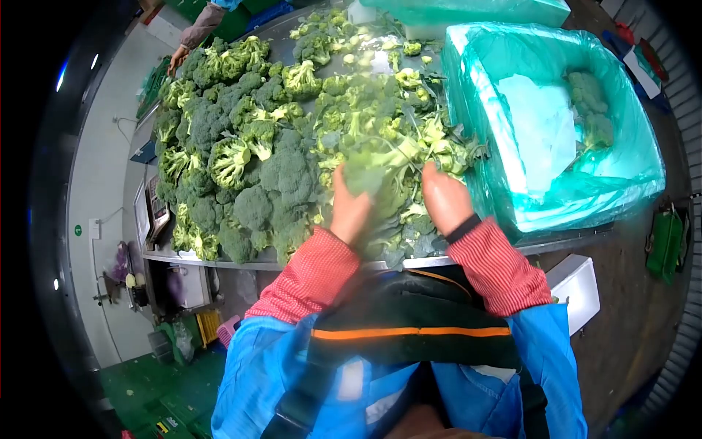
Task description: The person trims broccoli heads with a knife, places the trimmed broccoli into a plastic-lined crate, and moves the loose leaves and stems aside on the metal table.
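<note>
A broccoli head [363, 174], smeared by motion, is held in my left hand [351, 207], its pale stem pointing away to the right. My right hand [446, 199] is closed just right of that stem, its fingertips turned away, and whatever it grips is hidden. Beyond both hands lie pale broccoli trimmings and leaves [431, 139]. To the left, many broccoli heads [289, 164] are heaped on the metal table [274, 35], some with cut stems facing up.
A box lined with green plastic [479, 102] stands at the right, with some broccoli [591, 110] and a white sheet [537, 132] inside. Another person's hand [178, 58] reaches in at the far left. A white bin [578, 293] sits below the table edge.
</note>
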Demonstrator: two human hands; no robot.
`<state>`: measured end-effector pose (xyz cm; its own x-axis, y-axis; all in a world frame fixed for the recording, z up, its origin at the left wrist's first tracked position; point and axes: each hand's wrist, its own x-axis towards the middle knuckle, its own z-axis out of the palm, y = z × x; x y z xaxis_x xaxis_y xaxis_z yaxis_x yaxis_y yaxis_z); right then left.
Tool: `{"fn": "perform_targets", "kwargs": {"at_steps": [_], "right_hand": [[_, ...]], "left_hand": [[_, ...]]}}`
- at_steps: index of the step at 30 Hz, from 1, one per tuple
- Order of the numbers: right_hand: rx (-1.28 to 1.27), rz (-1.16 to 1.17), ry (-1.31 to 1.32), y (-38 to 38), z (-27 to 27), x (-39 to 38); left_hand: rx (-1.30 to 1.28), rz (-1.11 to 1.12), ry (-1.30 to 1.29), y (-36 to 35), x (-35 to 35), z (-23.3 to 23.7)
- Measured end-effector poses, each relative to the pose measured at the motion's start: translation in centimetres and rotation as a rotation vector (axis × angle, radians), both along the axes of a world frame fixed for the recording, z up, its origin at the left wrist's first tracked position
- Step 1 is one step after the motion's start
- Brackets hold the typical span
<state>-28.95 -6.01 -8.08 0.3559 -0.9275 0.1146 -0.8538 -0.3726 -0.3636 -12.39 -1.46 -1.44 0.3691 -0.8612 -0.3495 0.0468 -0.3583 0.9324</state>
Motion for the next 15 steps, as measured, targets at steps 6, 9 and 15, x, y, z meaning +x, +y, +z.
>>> {"fn": "perform_targets", "kwargs": {"at_steps": [6, 9, 15], "right_hand": [[0.129, -0.025, -0.3, -1.1, -1.7, -0.6], [0.264, -0.033, -0.636, 0.3, 2.4, -2.6], [-0.261, 0.257, -0.463, 2.0, 6.7, -2.2]], "left_hand": [[-0.237, -0.116, 0.103, 1.9, 3.4, -4.4], [-0.484, -0.221, 0.108, 2.1, 6.4, -3.7], [-0.559, -0.235, -0.507, 1.5, 9.2, 0.4]]}}
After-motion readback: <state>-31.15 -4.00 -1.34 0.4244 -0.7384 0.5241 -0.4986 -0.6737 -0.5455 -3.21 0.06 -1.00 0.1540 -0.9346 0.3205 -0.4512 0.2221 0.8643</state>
